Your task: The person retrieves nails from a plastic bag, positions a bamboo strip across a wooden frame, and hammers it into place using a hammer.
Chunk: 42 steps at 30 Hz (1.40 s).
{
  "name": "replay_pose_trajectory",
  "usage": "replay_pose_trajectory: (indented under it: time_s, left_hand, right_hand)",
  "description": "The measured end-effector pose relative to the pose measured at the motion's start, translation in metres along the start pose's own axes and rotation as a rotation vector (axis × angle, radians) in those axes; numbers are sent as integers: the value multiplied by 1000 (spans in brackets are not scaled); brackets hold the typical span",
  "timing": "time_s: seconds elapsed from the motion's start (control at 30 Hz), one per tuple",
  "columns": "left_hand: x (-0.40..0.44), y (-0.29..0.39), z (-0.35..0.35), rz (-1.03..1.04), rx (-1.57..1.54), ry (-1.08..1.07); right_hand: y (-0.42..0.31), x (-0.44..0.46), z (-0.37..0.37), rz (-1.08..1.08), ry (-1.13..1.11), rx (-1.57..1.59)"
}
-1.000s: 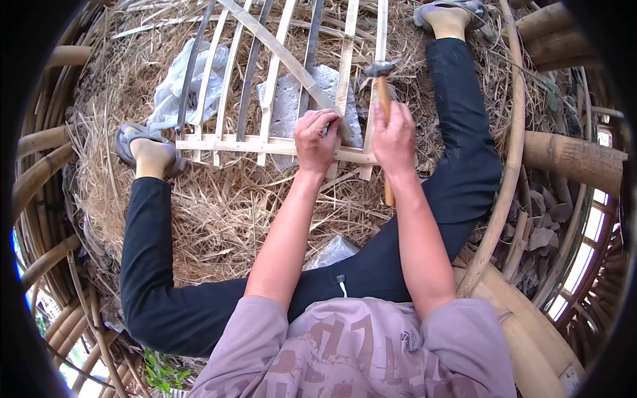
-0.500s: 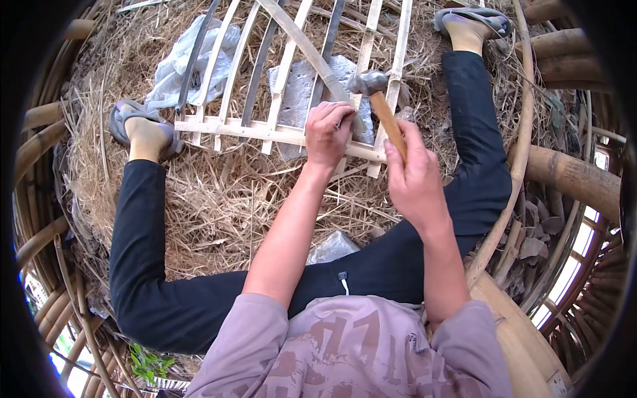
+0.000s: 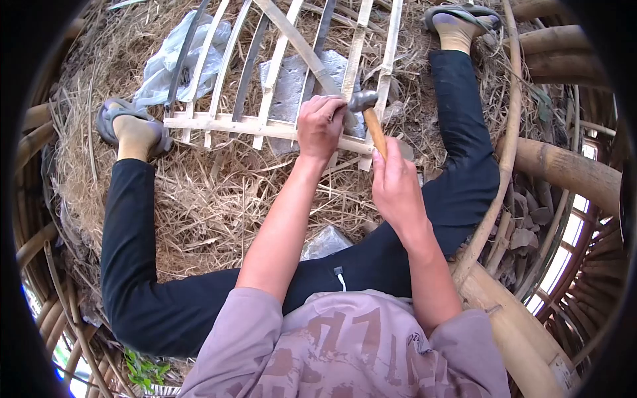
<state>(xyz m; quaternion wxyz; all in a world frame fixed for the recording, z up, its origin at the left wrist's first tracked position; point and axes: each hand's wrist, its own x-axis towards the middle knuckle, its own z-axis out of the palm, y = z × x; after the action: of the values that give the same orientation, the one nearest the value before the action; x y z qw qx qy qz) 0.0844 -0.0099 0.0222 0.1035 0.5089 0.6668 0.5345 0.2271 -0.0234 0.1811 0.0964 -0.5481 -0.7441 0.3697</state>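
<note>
A lattice of bamboo strips lies on the straw, its crosspiece (image 3: 229, 124) running left to right over the lower ends of several long slats. My left hand (image 3: 320, 127) is closed at the crosspiece, where a diagonal strip (image 3: 295, 41) meets it; what its fingers pinch is too small to make out. In my right hand (image 3: 398, 182) is the wooden handle of a hammer (image 3: 375, 131). The hammer's metal head is just right of my left fingertips, above the crosspiece. Under the slats lies a flat grey stone (image 3: 284, 93).
A crumpled clear plastic bag (image 3: 174, 63) lies under the left slats. My legs are spread on both sides, with sandalled feet. Another stone (image 3: 326, 243) sits in the straw near my lap. Thick bamboo poles (image 3: 564, 166) stand at the right, with a curved pole beside my right leg.
The hammer head has come down and left to beside my left fingers, after my right hand shifted lower. My left hand stays at the crosspiece. The whole view has moved slightly.
</note>
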Motion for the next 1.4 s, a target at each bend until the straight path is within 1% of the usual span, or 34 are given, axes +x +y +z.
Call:
replay_pose_trajectory:
  time_s: [0.07, 0.1, 0.2, 0.3, 0.4, 0.5, 0.6, 0.63, 0.73, 0.77, 0.9, 1.0, 1.03, 1.13, 1.17, 1.27, 1.4]
  left_hand:
    - [2, -2, 1, 5, -9, 0]
    - [1, -1, 0, 2, -14, 3]
    - [-2, 0, -2, -6, 5, 0]
    - [-1, -2, -2, -7, 16, -11]
    - [1, -1, -2, -19, 14, -5]
    - [-3, -1, -2, -14, 18, -6]
    - [-2, -1, 0, -3, 5, -3]
    - [-2, -1, -1, 3, 7, 4]
    - [-2, -1, -3, -4, -1, 4]
    - [-3, -1, -3, -11, -4, 1]
    - [-4, -1, -2, -34, 18, -13]
    - [-3, -1, -4, -14, -14, 5]
    - [-3, 1, -5, -7, 17, 20]
    - [-2, 1, -5, -14, -15, 18]
    - [-1, 1, -5, -18, -5, 1]
    - [-1, 2, -3, -15, -4, 5]
    - [-1, 4, -4, -29, 18, -16]
  right_hand:
    - [12, 3, 6, -57, 7, -70]
    - [13, 1, 9, -83, 54, -88]
    - [12, 3, 15, -71, 66, -102]
    - [16, 7, 19, -57, -7, -136]
    - [10, 5, 25, -70, 59, -57]
    - [-15, -1, 14, 37, 95, 148]
    - [-22, -1, 10, -77, 228, 241]
    - [-29, -4, 9, -57, 271, 306]
    - [-59, -21, 3, -30, 314, 445]
    - [-65, -27, 4, -55, 309, 533]
    - [-76, -36, 13, -63, 283, 678]
    - [-57, -24, 24, -84, 322, 527]
    - [-47, -20, 30, -49, 357, 444]
    - [-16, -9, 43, -29, 386, 165]
    - [-16, -7, 43, -100, 426, 107]
    - [5, -10, 44, 27, 306, 51]
    - [18, -13, 45, 66, 262, 16]
